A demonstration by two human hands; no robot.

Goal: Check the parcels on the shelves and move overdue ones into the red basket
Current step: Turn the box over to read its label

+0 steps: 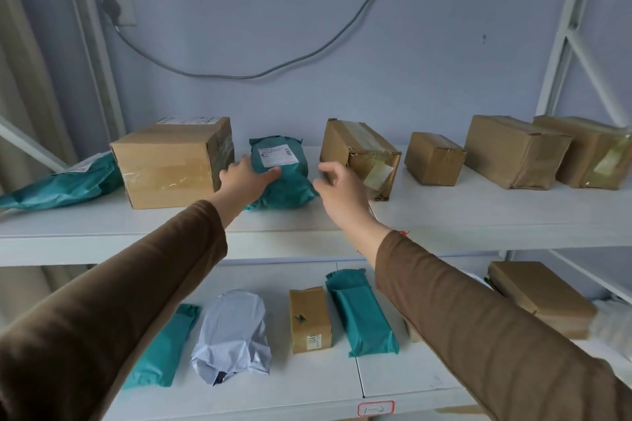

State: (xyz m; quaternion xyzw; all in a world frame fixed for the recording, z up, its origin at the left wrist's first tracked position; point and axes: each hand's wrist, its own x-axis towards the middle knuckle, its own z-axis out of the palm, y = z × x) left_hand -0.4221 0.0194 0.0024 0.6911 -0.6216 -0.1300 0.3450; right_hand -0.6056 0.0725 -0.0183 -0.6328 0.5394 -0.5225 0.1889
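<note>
A teal bag parcel (pixel 285 169) with a white label lies in the middle of the upper shelf (pixel 444 219). My left hand (pixel 246 178) rests flat on its left side, thumb across the front, not closed around it. My right hand (pixel 340 190) hovers just right of the parcel, fingers loosely curled and apart, holding nothing. A large cardboard box (pixel 172 161) stands to the left of the parcel and a taped cardboard box (pixel 359 155) to its right. The red basket is out of view.
More cardboard boxes (pixel 434 158) (pixel 516 151) (pixel 595 155) line the upper shelf's right, and a teal bag (pixel 65 184) lies at its left. The lower shelf (pixel 410 376) holds teal bags (pixel 360 313), a grey bag (pixel 234 335) and boxes (pixel 309 318). A cable hangs on the wall.
</note>
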